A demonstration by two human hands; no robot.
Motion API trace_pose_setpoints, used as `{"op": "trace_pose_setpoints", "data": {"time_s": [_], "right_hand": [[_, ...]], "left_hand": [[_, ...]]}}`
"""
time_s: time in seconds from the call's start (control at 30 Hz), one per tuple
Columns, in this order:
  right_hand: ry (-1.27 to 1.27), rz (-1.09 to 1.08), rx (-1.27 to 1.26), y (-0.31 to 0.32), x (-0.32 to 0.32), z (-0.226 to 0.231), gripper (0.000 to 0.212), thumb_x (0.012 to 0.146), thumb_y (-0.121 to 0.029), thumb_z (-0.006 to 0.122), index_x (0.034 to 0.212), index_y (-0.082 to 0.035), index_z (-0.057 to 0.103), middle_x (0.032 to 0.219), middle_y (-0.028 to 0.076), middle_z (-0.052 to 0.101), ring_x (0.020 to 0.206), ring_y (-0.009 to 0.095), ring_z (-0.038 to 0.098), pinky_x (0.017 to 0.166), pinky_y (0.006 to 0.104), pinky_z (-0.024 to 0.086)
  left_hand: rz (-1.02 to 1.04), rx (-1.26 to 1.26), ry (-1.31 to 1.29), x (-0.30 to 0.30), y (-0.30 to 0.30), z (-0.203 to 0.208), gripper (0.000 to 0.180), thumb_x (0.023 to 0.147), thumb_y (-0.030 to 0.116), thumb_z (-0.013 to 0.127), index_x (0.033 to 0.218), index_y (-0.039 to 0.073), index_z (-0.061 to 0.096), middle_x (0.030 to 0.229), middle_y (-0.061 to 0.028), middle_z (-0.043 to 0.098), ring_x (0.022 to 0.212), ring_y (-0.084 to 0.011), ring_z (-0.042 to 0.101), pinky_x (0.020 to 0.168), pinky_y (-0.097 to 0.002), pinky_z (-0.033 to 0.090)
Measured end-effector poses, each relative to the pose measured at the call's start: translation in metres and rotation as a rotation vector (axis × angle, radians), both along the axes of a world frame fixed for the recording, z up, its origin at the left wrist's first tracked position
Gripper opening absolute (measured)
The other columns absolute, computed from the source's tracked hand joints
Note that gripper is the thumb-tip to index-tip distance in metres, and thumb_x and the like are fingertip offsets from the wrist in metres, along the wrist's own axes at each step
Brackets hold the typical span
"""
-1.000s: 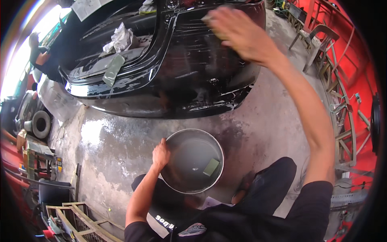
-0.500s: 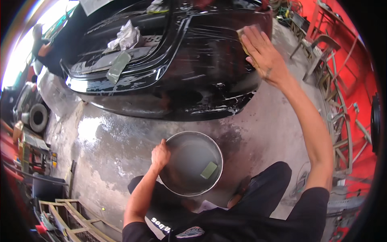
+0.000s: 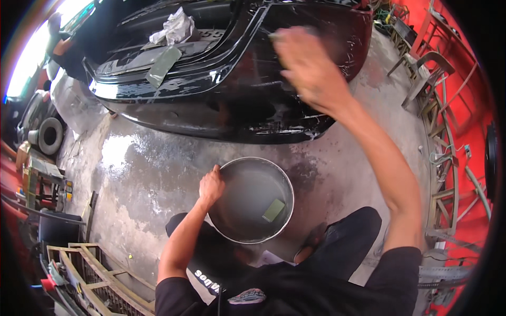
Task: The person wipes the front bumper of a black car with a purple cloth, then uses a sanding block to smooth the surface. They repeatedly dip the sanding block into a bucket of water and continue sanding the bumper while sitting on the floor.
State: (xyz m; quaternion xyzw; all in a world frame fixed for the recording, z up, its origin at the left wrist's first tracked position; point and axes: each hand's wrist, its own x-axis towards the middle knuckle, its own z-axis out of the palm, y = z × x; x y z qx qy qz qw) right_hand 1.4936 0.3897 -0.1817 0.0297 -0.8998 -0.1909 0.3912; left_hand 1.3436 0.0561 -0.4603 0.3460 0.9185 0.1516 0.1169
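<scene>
My left hand is closed on the left rim of a round metal basin that holds greyish water. In the basin's right side lies a green rectangular pad. Up at the black car bumper, my right hand is stretched out and smeared by motion. A thin yellowish pad shows under its fingers in the earlier frame; now the hand mostly hides it. A grey-green sheet hangs over the bumper's ledge, next to a crumpled white cloth or paper.
Wet concrete floor lies around the basin. Along the red wall at right stand metal frames and a chair. At left are tyres, a metal rack and clear plastic sheeting. Another person stands at far left.
My right hand has swept left across the bumper, away from its right corner. My left hand keeps its hold on the basin rim. The view has shifted slightly.
</scene>
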Motion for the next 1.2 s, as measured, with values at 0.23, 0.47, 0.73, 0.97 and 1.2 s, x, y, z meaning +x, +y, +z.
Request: {"op": "trace_pose_setpoints", "data": {"time_s": [0.23, 0.47, 0.73, 0.97, 1.2], "right_hand": [[-0.117, 0.003, 0.029, 0.028, 0.049, -0.016, 0.066, 0.095, -0.022, 0.069, 0.153, 0.001, 0.049, 0.164, 0.017, 0.043, 0.152, 0.035, 0.04, 0.126, 0.0501, 0.031], [-0.053, 0.149, -0.021, -0.046, -0.025, -0.025, 0.058, 0.096, -0.022, 0.066, 0.147, 0.003, 0.054, 0.156, 0.019, 0.053, 0.146, 0.035, 0.048, 0.125, 0.0497, 0.034], [-0.121, 0.016, -0.077, -0.018, 0.038, -0.048, 0.066, 0.092, -0.015, 0.07, 0.152, 0.002, 0.05, 0.161, 0.019, 0.047, 0.152, 0.036, 0.041, 0.125, 0.0525, 0.032], [-0.138, 0.149, -0.133, -0.085, -0.033, -0.054, 0.059, 0.098, -0.02, 0.064, 0.151, 0.003, 0.05, 0.161, 0.019, 0.046, 0.153, 0.036, 0.039, 0.126, 0.0536, 0.03], [-0.093, -0.056, -0.102, -0.056, 0.029, -0.062, 0.07, 0.093, -0.022, 0.07, 0.153, 0.007, 0.046, 0.162, 0.023, 0.044, 0.152, 0.041, 0.039, 0.125, 0.0545, 0.032]], "left_hand": [[-0.008, 0.079, 0.006, 0.002, -0.015, -0.003, 0.028, 0.088, 0.005, 0.056, 0.115, 0.005, 0.056, 0.107, -0.0263, 0.072, 0.099, -0.0497, 0.068, 0.087, -0.0596, 0.054], [-0.014, 0.041, 0.02, 0.002, -0.001, -0.005, 0.027, 0.087, 0.004, 0.055, 0.114, 0.005, 0.055, 0.106, -0.025, 0.072, 0.097, -0.0499, 0.069, 0.086, -0.0594, 0.054], [-0.008, 0.095, -0.021, -0.008, -0.008, 0.005, 0.031, 0.086, 0.003, 0.056, 0.116, 0.004, 0.054, 0.107, -0.0257, 0.071, 0.1, -0.0493, 0.068, 0.087, -0.0591, 0.054], [-0.024, 0.095, -0.036, 0.003, -0.008, 0.0, 0.033, 0.085, 0.003, 0.057, 0.117, 0.004, 0.054, 0.108, -0.0264, 0.071, 0.101, -0.0495, 0.068, 0.087, -0.0585, 0.055], [-0.027, 0.104, -0.027, 0.001, -0.009, -0.001, 0.033, 0.083, 0.003, 0.059, 0.116, 0.004, 0.054, 0.109, -0.0259, 0.071, 0.101, -0.0493, 0.068, 0.087, -0.0585, 0.055]]}}
